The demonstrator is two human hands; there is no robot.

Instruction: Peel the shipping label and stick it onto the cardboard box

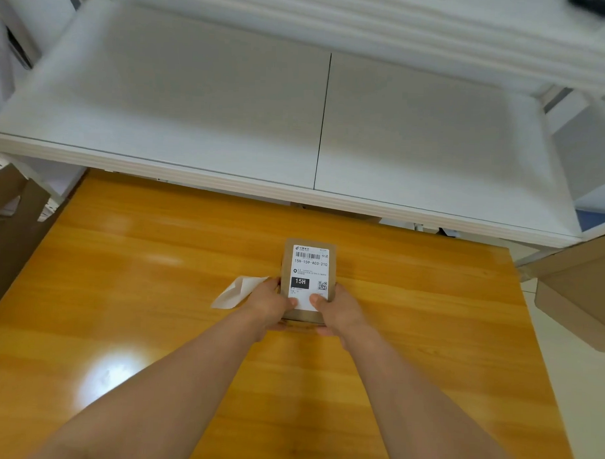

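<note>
A small brown cardboard box [287, 259] rests on the orange wooden table [155, 293]. A white shipping label [310, 274] with a barcode, "15H" and a QR code covers its top face. My left hand [269, 305] grips the box's near left side, thumb pressing on the label's lower edge. My right hand [339, 311] grips the near right side, thumb also on the label. A white backing paper [237, 292] sticks out to the left from under my left hand; whether the hand holds it I cannot tell.
A white desk [229, 123] stands beyond the table's far edge, with a white shelf above it. Large brown cardboard boxes sit at the left [6, 226] and at the right [580, 294], off the table's sides.
</note>
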